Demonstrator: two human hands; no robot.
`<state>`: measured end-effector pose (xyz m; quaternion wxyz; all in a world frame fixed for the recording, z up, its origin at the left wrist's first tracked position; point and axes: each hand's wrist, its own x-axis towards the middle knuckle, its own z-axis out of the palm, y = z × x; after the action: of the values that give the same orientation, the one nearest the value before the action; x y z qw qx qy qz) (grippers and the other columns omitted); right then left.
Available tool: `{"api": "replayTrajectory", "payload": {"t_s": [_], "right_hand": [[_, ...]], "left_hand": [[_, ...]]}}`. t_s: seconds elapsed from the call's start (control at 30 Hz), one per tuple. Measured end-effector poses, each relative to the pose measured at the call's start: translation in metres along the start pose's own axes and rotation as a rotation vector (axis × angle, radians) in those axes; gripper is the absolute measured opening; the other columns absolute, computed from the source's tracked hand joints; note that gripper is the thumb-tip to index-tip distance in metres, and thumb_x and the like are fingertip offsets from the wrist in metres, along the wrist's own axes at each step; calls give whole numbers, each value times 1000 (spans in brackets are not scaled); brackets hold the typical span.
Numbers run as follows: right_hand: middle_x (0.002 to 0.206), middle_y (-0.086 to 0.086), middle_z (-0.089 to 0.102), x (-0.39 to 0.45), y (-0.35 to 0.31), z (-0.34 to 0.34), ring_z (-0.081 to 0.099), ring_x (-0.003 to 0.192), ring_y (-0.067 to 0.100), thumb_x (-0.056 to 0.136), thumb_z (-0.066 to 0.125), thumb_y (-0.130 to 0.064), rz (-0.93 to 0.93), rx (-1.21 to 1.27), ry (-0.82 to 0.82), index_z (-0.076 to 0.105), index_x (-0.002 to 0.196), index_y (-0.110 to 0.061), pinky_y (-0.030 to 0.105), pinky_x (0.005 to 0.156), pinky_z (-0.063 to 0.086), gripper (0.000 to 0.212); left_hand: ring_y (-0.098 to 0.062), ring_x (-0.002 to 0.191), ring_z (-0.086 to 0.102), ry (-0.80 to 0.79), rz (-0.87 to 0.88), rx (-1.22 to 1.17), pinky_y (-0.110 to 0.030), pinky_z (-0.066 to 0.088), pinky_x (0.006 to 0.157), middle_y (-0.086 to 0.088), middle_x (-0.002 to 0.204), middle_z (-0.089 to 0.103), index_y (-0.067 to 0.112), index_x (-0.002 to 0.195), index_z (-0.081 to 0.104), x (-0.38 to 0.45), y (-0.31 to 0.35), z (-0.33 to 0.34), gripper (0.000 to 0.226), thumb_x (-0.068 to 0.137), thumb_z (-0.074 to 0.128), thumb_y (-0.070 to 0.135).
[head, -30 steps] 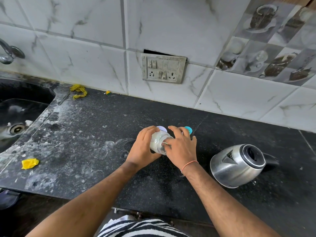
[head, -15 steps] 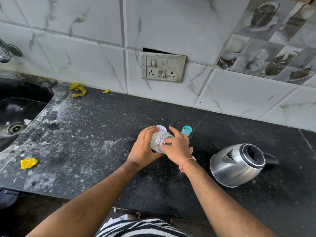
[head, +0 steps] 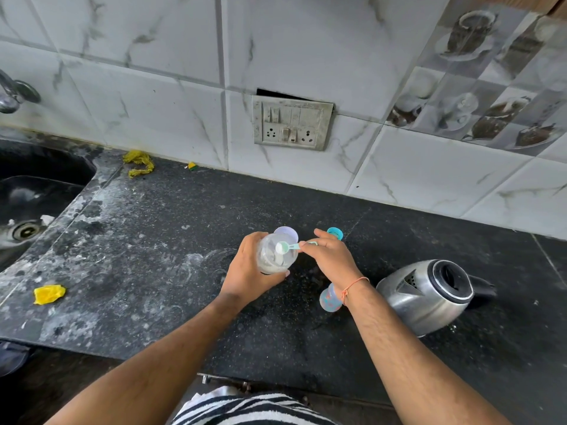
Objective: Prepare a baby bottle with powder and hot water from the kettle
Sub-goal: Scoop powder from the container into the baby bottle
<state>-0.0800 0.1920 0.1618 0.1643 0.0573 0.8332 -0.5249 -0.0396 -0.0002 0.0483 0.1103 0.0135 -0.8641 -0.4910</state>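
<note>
Scoop (head: 287,247) now lifted out, heaped, over the powder jar (head: 276,256) mouth; right hand (head: 329,259) grip pinches its handle. Left hand (head: 248,271) wraps the jar mid-worktop. Bottle (head: 329,297) stands below right wrist, kettle (head: 426,294) toward the worktop's right edge. Powder transfer likely next.

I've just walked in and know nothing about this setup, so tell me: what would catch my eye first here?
Mid-counter, the left hand tilts a clear powder jar while the right hand lifts a small scoop heaped with white powder at the jar's mouth. Just below the right wrist stands a small baby bottle, and to its right a steel kettle. Yellow scraps dot the dusty black countertop near the sink on the left.
</note>
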Motion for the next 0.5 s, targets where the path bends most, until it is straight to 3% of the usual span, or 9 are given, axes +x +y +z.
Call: {"api": "replayTrajectory", "payload": {"t_s": [0.13,0.27,0.4,0.5], "right_hand": [[159,-13,54,-9,3,-14,47,136,5,101,74,-30,21,50,21,86,97,-28,28,108,31,13],[143,-8,65,-19,11,-28,56,128,8,100,76,-24,34,144,70,77,90,-37,27,108,41,17],[113,-9,79,-25,29,-47,69,117,13,99,76,-22,49,208,193,86,94,-26,25,90,50,12],[102,0,83,-31,45,-62,72,112,20,99,75,-22,73,251,240,87,81,-26,43,103,58,23]], "left_hand": [[1,126,60,-22,-64,-30,-22,50,98,25,137,60,40,142,48,-8,-3,0,91,69,101,52],[11,122,56,-52,-119,-27,-14,44,95,32,133,60,48,140,44,-18,-3,4,91,69,100,55],[11,116,49,-98,-149,14,-43,48,113,40,131,55,50,141,42,-25,-15,15,90,70,96,61],[8,120,49,-112,-156,40,-56,38,124,34,133,57,46,142,43,-32,-26,20,89,71,94,64]]}}
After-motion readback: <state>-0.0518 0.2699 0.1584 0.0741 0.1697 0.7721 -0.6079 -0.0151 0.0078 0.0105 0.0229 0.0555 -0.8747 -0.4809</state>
